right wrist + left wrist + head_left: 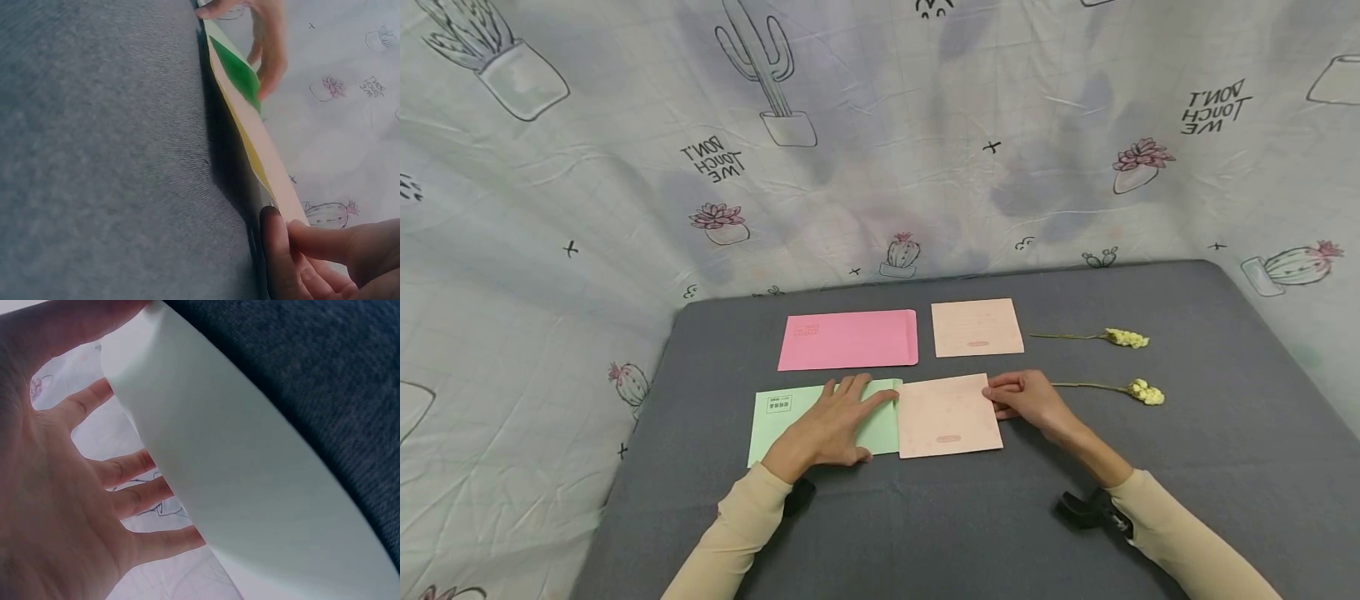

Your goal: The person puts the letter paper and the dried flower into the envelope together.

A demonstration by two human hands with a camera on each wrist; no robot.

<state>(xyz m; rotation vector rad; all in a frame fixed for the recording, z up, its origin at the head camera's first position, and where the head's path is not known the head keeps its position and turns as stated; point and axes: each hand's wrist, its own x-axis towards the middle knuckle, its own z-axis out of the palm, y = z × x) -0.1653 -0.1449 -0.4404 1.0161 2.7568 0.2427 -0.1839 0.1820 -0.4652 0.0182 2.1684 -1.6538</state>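
Note:
On the grey table, my left hand (831, 421) spreads over the light green envelope (767, 425). Its thumb is at the near edge, the fingers reach toward the far edge, and the index fingertip is beside the mouth. In the left wrist view those fingers look straight, their tips hidden behind the envelope. My right hand (1033, 402) pinches a peach card (947, 417) by its right edge, thumb on one face and fingers on the other. The card's left end meets the envelope's right end; the right wrist view shows the darker green inside (236, 72) of the gaping envelope beside it.
Behind lie a pink envelope (850, 340) and another peach card (977, 329). Two yellow flower stems, a far one (1126, 337) and a near one (1145, 392), lie to the right. A cactus-print curtain (880, 183) hangs around the table (925, 533).

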